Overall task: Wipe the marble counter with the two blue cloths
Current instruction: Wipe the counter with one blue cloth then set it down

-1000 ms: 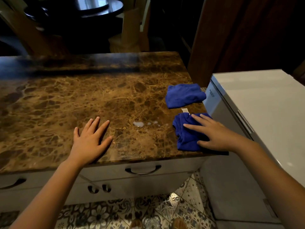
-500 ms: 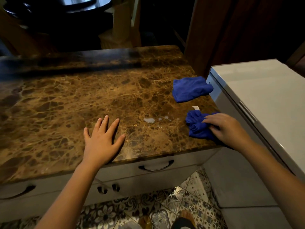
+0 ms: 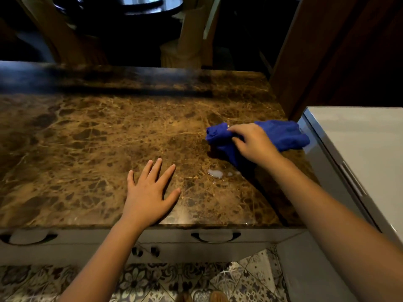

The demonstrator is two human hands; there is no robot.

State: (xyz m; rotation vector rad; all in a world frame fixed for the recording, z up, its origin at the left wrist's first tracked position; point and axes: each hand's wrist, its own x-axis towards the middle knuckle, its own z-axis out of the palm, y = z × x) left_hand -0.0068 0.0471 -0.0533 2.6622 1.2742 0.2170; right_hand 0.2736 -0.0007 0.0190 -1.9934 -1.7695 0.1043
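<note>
Left hand (image 3: 150, 197): open, palm down, fingers extended and spread, thumb splayed toward the right. The palm lies flat on the counter (image 3: 87, 149) close to its near edge. Left forearm: bare, extending from the lower left of the view up to the wrist, which is straight. Right hand (image 3: 253, 144): knuckles up, fingers curled closed around a bunched blue cloth (image 3: 220, 138), with cloth protruding to the left of the fingers and below the palm. Right forearm: bare, extending diagonally from the lower right corner to the wrist, farther forward than the left arm.
</note>
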